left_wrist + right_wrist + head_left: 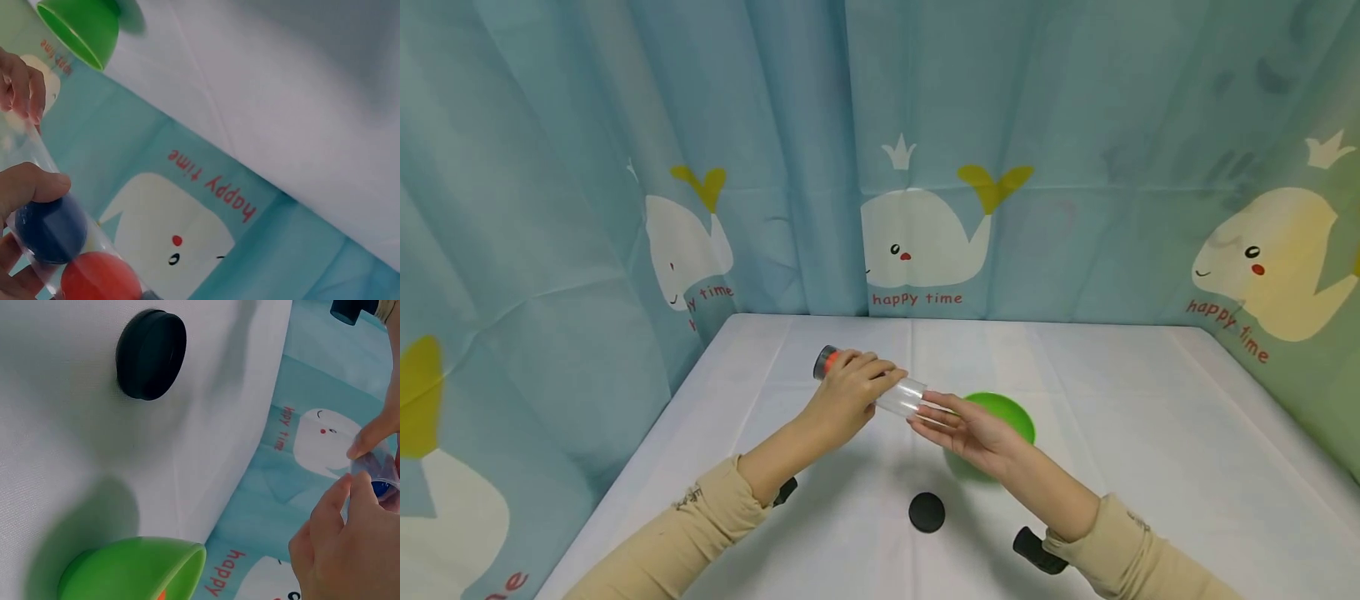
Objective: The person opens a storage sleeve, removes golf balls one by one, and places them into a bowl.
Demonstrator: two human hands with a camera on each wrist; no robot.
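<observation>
My left hand [842,398] grips a clear plastic tube [901,397] around its middle, tilted above the table. A dark end [822,362] caps its upper left. Through the wall, the left wrist view shows a dark blue ball [53,232] under the thumb and a red ball [100,278] beyond it. At the tube's lower right end is my right hand [977,435], with fingers extended at the rim. Its thumb is mostly hidden. Below the hands lies a round black lid [927,512]. Behind the right hand stands a green bowl [1009,410].
A white cloth covers the table [1120,400]. Blue curtains [805,167] with whale prints hang along its back and sides. An orange bit [162,595] shows inside the bowl in the right wrist view. A black wrist device [1037,550] sits below the right sleeve.
</observation>
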